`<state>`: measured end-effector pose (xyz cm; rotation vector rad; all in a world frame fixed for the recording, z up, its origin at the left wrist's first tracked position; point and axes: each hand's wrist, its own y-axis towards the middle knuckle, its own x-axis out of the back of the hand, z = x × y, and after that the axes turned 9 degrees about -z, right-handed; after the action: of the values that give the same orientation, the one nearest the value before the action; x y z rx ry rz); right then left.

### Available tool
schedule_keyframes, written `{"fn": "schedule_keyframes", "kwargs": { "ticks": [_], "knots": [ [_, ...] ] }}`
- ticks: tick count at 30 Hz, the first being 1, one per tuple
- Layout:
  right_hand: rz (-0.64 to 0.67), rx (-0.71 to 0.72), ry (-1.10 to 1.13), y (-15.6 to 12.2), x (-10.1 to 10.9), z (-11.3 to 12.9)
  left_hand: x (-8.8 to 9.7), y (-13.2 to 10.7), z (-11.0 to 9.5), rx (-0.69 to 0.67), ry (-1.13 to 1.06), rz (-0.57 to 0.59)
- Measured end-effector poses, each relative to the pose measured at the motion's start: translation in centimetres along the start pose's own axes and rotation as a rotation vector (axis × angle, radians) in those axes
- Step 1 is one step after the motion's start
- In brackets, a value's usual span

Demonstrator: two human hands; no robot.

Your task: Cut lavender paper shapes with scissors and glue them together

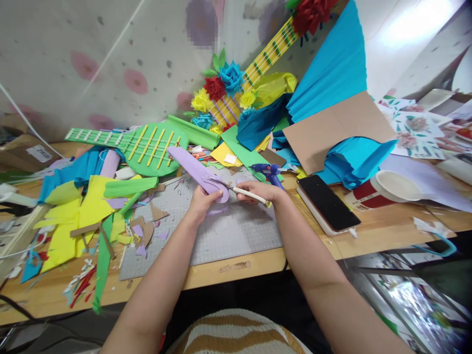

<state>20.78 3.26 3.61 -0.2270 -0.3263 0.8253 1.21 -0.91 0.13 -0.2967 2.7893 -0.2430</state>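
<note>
My left hand (202, 201) is closed on the near end of a long lilac paper strip (191, 167) that slants up to the left over a grey cutting mat (236, 236). My right hand (258, 191) grips the cream handles of a pair of scissors (236, 189). The blades point left and meet the lilac paper right beside my left thumb. A thin curl of lilac offcut (217, 211) lies on the mat under the hands.
A green paper guitar (147, 145), a yellow one with paper flowers (236, 93), blue tissue (332, 73) and cardboard (332, 130) crowd the back. A blue glue gun (269, 172), black phone (328, 202) and paper cup (383, 189) lie right. Yellow and green scraps (81, 216) cover the left.
</note>
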Motion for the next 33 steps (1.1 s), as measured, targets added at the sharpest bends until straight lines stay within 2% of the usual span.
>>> {"fn": "schedule_keyframes", "kwargs": {
  "ticks": [11,18,21,26,33],
  "knots": [
    [-0.005,0.028,0.018,0.06,-0.42,0.24,-0.15,-0.12,-0.30,0.016,-0.033,-0.021],
    [-0.009,0.145,-0.214,0.21,0.04,-0.31,-0.58,-0.24,-0.08,0.041,0.008,0.016],
    [-0.016,0.169,-0.238,0.26,-0.04,-0.18,-0.79,-0.27,0.08,0.047,-0.004,0.028],
    [-0.068,0.137,-0.220,0.28,-0.13,0.11,-0.92,-0.21,0.05,0.047,0.002,0.019],
    [-0.056,0.102,-0.146,0.20,0.11,-0.10,-0.73,-0.37,-0.13,0.037,0.016,0.017]
  ]
}}
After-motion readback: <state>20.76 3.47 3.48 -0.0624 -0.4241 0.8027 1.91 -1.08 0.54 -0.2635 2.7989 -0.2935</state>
